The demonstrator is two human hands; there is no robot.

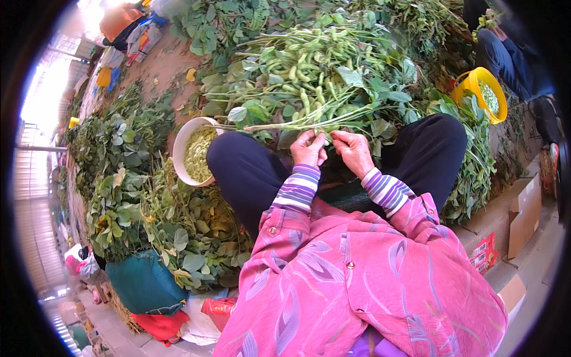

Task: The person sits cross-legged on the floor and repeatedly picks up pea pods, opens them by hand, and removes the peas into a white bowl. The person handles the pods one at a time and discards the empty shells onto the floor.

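Both my hands meet over my lap in front of a heap of green soybean plants [308, 67] with pods. My left hand [308, 147] has its thumb and fingertips pinched on a small green piece, probably a pod, at the near side of a leafy stalk [285, 126]. Close beside it, my right hand [353, 151] pinches at the same small piece; the fingers hide much of it. A white bucket [177, 151] by my left knee holds shelled green beans [199, 154].
More cut plants [120, 138] lie at left. A yellow bucket [473, 89] of beans stands at right near another person's legs [499, 60]. Lower left is a green sack [145, 281] and red cloth [161, 325]; a cardboard box [524, 218] stands at lower right.
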